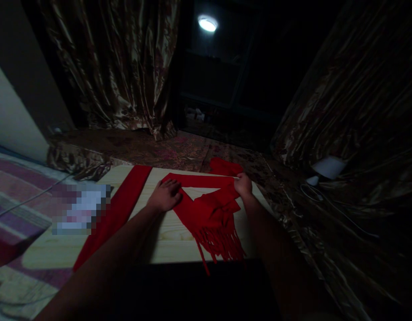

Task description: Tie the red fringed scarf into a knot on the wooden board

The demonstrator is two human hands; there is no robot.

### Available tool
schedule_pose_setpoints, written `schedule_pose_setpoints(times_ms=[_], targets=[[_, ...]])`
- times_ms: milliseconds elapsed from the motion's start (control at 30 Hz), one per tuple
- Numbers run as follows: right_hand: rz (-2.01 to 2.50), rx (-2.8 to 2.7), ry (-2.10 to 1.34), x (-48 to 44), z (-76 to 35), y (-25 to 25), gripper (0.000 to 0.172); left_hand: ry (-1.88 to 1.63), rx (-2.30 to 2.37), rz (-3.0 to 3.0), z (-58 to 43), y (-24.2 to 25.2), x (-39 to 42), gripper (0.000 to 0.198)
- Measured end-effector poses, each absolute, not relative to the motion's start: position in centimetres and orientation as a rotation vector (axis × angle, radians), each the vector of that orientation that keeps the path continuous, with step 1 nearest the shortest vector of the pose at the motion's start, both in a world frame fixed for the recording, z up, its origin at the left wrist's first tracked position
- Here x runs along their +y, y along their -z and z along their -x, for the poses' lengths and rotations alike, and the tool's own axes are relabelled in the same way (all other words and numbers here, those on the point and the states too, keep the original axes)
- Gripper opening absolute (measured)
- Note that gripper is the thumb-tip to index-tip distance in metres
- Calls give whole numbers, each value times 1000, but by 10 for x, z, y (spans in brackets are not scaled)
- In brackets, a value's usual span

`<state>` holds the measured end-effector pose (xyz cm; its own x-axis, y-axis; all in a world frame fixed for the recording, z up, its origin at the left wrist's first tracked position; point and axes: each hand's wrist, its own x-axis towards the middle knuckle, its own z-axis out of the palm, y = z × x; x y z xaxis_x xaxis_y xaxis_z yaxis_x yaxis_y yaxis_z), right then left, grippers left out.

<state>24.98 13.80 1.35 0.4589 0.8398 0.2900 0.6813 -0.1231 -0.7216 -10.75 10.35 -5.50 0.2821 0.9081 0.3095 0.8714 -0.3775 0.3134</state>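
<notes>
A red fringed scarf [214, 207] lies bent and bunched on a pale wooden table [172, 243], its tassels toward the near edge. My left hand [165, 195] rests on the scarf's left corner, palm down with the fingers somewhat apart. At the table's right side my right hand [243, 184] grips the scarf, fingers closed round the cloth. Beyond that hand, a red portion sits at the far edge. Another red strip [115, 214] runs across the table to the left of my left arm.
A blurred flat item [82, 209] lies at the table's left. Left of the table is a striped bedcover [22, 178]. A white lamp [329, 167] with a cord stands at right. Patterned curtains [125, 67] hang beside a dark window.
</notes>
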Motion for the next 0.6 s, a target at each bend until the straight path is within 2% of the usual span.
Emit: schedule_pose_setpoints(times_ms=[100,167,233,333,400,533,567,600], targets=[[1770,-1590,-142,117,-228,-20,10,-688,1705,-2439,107,55,103,59],[1678,-1724,-200,98,-218,-24,10,-717,1706,-2439,107,55,103,58],[1604,-1863,-345,76,-213,-28,10,-769,1706,-2450,107,54,102,56],[1484,-2081,-676,42,-211,-30,19,-904,1653,-2514,107,53,100,50],[1388,-2216,-761,22,-209,-28,24,-1006,1585,-2567,106,51,98,44],[1300,-2457,-516,-3,-198,-19,57,-1082,1448,-2647,104,44,88,30],[1311,-2472,-462,-5,-195,-16,56,-1075,1406,-2671,102,41,83,27],[1325,-2454,-434,-4,-193,-13,46,-1073,1365,-2690,99,39,77,25]])
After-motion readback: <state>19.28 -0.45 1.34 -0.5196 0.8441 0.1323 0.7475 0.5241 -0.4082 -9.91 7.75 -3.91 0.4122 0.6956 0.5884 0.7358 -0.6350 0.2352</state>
